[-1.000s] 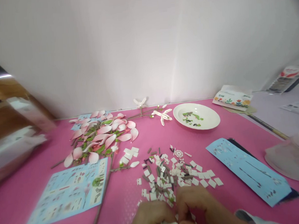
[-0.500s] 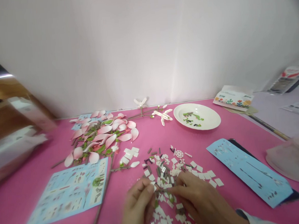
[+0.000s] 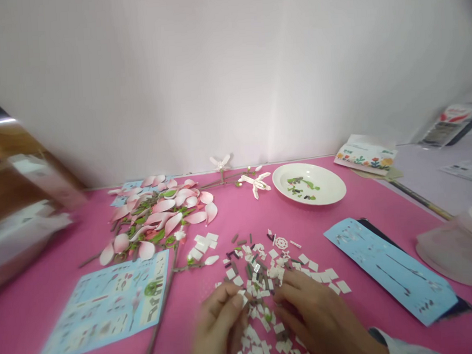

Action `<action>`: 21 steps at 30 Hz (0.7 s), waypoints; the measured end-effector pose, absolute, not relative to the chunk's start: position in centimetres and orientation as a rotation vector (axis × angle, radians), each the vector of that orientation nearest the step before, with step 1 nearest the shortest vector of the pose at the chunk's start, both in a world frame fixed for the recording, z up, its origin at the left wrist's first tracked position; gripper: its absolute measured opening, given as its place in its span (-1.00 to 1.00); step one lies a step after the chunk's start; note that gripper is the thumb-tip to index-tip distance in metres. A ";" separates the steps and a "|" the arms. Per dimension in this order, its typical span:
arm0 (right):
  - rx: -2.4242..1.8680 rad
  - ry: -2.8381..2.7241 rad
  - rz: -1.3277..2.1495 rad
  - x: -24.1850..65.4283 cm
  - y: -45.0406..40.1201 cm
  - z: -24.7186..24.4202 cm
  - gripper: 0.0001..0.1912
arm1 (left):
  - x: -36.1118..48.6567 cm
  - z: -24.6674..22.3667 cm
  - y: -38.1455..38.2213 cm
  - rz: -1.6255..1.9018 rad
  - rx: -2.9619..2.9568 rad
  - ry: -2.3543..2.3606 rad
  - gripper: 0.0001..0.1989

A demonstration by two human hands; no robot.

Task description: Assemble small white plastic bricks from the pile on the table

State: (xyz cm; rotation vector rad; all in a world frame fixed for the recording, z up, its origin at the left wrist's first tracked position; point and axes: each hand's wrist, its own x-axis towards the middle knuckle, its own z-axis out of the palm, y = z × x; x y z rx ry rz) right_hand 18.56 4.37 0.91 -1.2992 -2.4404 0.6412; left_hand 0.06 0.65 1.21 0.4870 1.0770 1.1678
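Note:
My left hand [image 3: 219, 321] is closed in a pinch, with a small white building piece [image 3: 243, 297] between thumb and fingertips. To its right, my right hand [image 3: 312, 312] is bent over the pile with its fingers curled together; whatever they may hold is hidden. Between and around both hands lies a loose pile of small white, brown and green building pieces [image 3: 255, 337]. A white wheel-shaped piece [image 3: 281, 243] lies beyond my right hand. Flat white tiles [image 3: 202, 243] form a small group beyond my left hand, near a white bud on a brown stem [image 3: 211, 260].
Pink petals and branches [image 3: 165, 205] are heaped at the back left, above a blue instruction sheet [image 3: 103, 305]. A white plate [image 3: 333, 183] with green pieces stands at the back. A blue booklet [image 3: 391, 268] and a translucent tub [image 3: 447, 259] are on the right.
My right hand's fingertips have drawn back a little to the right, away from the brown piece between the hands. My left hand stays almost in place, and the view has shifted slightly.

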 end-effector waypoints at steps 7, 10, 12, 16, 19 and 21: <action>-1.196 -2.405 0.649 18.3 4.5 1.2 -0.80 | 0.1 1.4 0.8 1.235 0.447 1.054 -0.66; -1.135 -2.435 0.615 18.0 4.5 1.3 -0.77 | 0.1 1.2 0.7 1.215 0.473 1.050 -0.64; -1.062 -2.468 0.595 17.8 4.3 1.4 -0.75 | 0.0 1.1 0.7 1.216 0.456 1.051 -0.63; -0.958 -2.501 0.572 17.5 4.0 1.4 -0.81 | 0.1 1.2 0.7 1.230 0.431 1.054 -0.63; -1.014 -2.463 0.563 17.5 4.0 1.4 -0.79 | 0.2 1.3 0.7 1.226 0.421 1.054 -0.63; -1.036 -2.449 0.561 17.5 4.0 1.3 -0.78 | 0.2 1.4 0.7 1.229 0.414 1.054 -0.64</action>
